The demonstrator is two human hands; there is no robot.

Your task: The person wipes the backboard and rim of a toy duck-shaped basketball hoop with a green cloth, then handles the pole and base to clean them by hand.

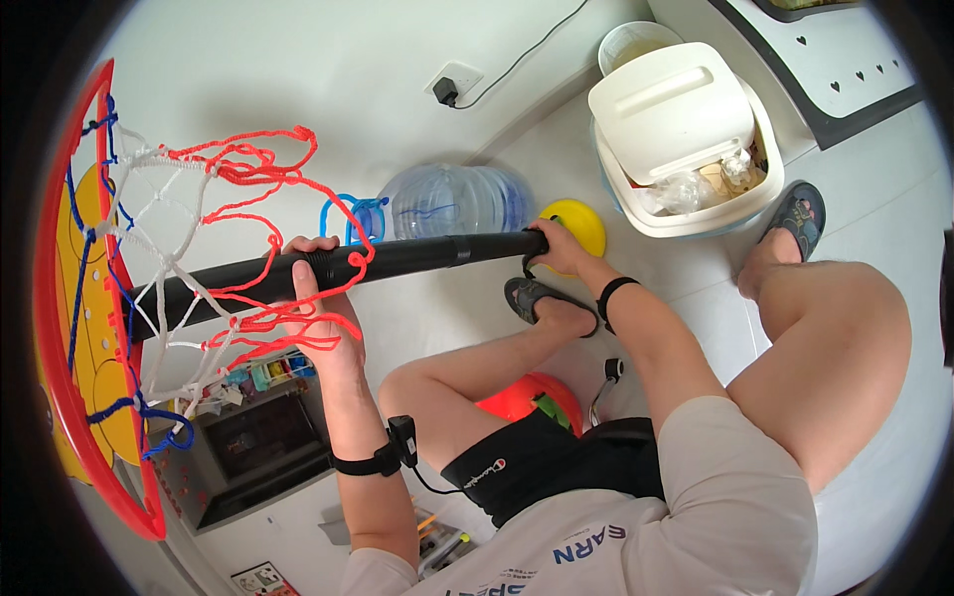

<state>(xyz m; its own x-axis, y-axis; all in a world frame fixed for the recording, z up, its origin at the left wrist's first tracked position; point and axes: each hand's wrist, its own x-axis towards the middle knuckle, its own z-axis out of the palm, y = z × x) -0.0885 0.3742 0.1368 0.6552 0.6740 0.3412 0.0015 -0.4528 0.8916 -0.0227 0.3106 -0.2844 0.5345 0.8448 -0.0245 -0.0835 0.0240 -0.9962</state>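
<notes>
A black plastic pole (pixel 417 257) slants across the view, with a toy basketball hoop at its left end. The hoop has a red plastic rim (pixel 56 313), a yellow backboard (pixel 93 298) and a red, white and blue net (pixel 171 261). My left hand (pixel 320 305) is wrapped around the pole's thicker part, its thumb on top, beside the net's red cords. My right hand (pixel 555 246) grips the pole's thin far end, where a short black piece hangs down. A black band is on each of my forearms.
A large clear water bottle (pixel 455 201) with a blue handle lies behind the pole. An open white trash bin (pixel 700 141) holding rubbish stands at the upper right. A yellow disc (pixel 574 223) and a red object (pixel 551 395) are near my feet. A plug sits in the wall socket (pixel 458 78).
</notes>
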